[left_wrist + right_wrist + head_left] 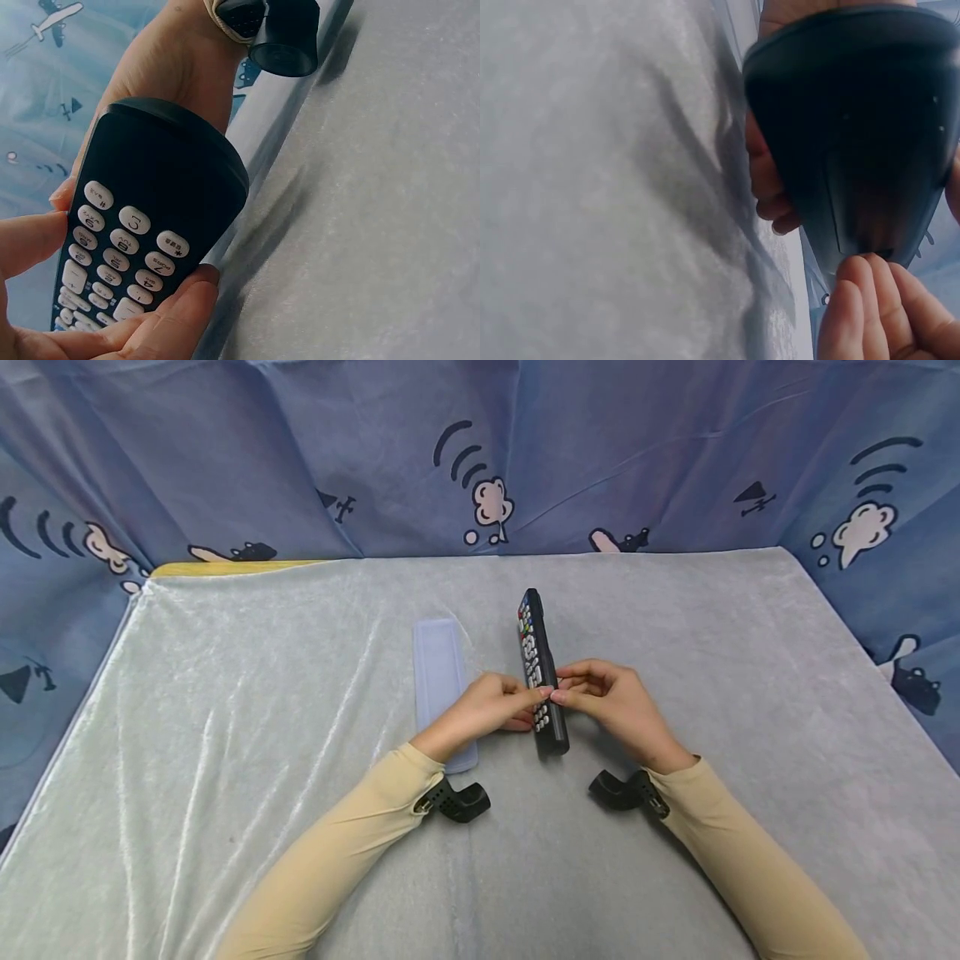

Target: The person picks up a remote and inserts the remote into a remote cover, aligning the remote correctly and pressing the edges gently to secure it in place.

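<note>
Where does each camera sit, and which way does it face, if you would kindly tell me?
Head: on the person's head, looking forward and down at the remote and pale cloth; the left hand, right hand and both sleeves show.
Left wrist: on that wrist, facing the remote's buttons; parts of both hands show.
Right wrist: on that wrist, facing the remote's back; parts of both hands show.
Shared: both wrist views show the remote, from opposite faces, and the cloth.

Head cam high, fwd/down; wrist cams [467,803] v. close, share remote [540,660], L facing keys [116,259], R its back [862,127].
</note>
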The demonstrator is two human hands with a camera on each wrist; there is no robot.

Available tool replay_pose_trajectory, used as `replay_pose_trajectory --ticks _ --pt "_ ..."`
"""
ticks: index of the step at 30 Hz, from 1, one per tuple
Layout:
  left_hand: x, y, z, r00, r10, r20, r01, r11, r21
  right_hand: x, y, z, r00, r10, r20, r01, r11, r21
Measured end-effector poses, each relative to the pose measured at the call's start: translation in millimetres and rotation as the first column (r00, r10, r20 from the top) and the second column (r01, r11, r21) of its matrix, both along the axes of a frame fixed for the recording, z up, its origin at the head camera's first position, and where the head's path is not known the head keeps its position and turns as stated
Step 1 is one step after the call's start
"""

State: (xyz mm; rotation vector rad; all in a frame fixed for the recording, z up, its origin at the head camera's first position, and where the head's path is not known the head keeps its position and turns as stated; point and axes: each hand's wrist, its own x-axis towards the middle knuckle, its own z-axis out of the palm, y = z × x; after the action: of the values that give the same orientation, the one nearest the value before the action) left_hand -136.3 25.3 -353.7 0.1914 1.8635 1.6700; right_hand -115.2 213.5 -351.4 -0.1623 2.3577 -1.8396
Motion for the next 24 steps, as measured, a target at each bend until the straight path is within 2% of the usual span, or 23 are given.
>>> replay_pose_trajectory --ticks 5,12,16,20,24 --pt "-0.1 0.6 -1.0 1.000 0.007 -0.017 -0.007 1.000 -0.011 -0.3 0.0 -1.6 1.000 0.008 0.007 -0.009 1.000 0.011" --pt "-0.4 0.2 -0.8 0.992 -0.018 -0.126 0.005 0.995 -0.099 -2.9 2.9 -2.9 0.996 0.059 0.070 -0.063 0.997 0.045" --pt "-2.0 -0.3 -0.8 0.990 -0.030 -0.136 0.020 0.997 -0.069 -5.0 8.1 -3.7 0.980 0.145 0.136 -0.138 0.988 -0.064" --pt "-4.3 -1.8 -0.1 0.987 -0.061 -0.148 0.057 0.998 -0.026 -6.2 12.5 -5.9 0.954 0.243 0.174 -0.204 0.955 -0.216" --pt "-5.3 -3.5 0.3 0.982 -0.096 -0.164 0.092 0.995 -0.029 -6.7 12.8 -6.9 0.942 0.279 0.189 -0.223 0.936 -0.271"
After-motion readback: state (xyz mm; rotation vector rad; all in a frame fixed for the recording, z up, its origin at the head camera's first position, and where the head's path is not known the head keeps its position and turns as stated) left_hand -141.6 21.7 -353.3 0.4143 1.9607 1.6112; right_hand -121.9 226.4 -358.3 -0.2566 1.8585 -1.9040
